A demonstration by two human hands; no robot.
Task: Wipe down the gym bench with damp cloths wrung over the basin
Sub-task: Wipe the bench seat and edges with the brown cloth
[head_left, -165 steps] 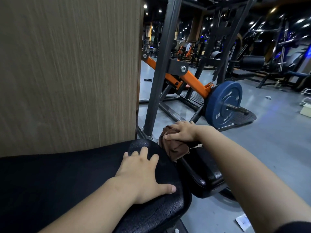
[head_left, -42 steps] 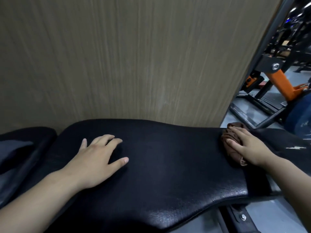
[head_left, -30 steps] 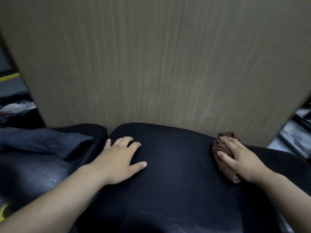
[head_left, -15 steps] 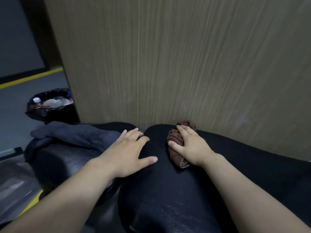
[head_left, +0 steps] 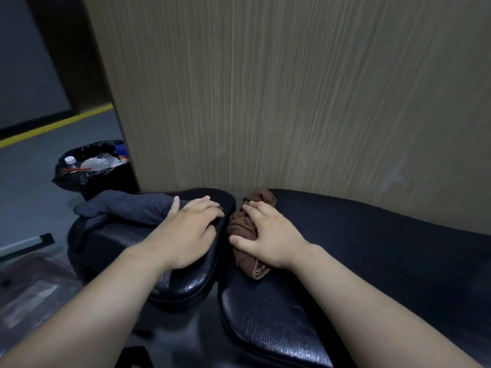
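In the head view, the brown cloth (head_left: 243, 227) is seen bunched under the right hand (head_left: 268, 235). That hand's fingers are curled over the cloth and its thumb is set against the near side, so the cloth is grasped and pressed down at once. It lies on the very end of the long pad (head_left: 372, 248), at the gap just left of that hand. The left hand (head_left: 191, 229) is laid flat and released on the seat pad (head_left: 186, 282) across the gap, with nothing held. A grey cloth (head_left: 125, 207) lies just beyond its fingers, and a lined bin (head_left: 90, 166) stands farther off on the floor.

Over the last second or so the brown cloth has been drawn leftward along the surface to this end of the long pad. The left hand has been shifted ahead of it onto the seat pad. One pass of the long pad is therefore judged complete, and the seat pad appears to be next. No basin is in view.
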